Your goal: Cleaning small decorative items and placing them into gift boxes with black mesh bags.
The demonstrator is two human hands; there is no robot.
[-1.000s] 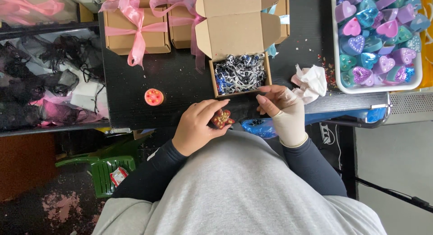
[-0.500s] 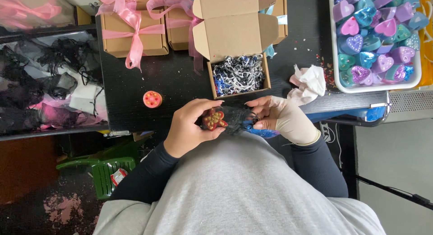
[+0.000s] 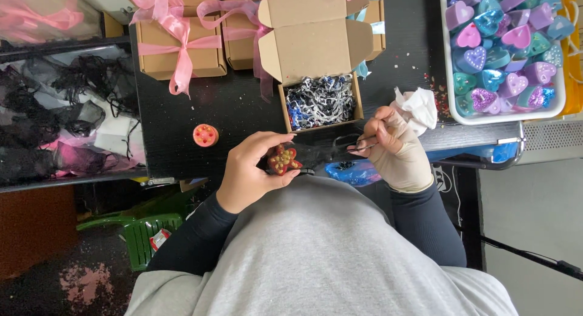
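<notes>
at the table's near edge, our left hand (image 3: 249,170) grips a red flower soap (image 3: 283,159); our gloved right hand (image 3: 395,152), at three o'clock, pinches a black mesh bag (image 3: 325,153). we judge bagging underway; next, the soap needs the bag's mouth spread.

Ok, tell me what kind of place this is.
Probably a small craft gift-packing bench: cardboard boxes tied with pink ribbon, an open box of shredded paper, and a white tray of heart-shaped pieces.

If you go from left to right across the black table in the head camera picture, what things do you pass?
Box with a pink bow → small orange round thing → open box of shredded paper → crumpled white tissue → white tray of heart shapes.
</notes>
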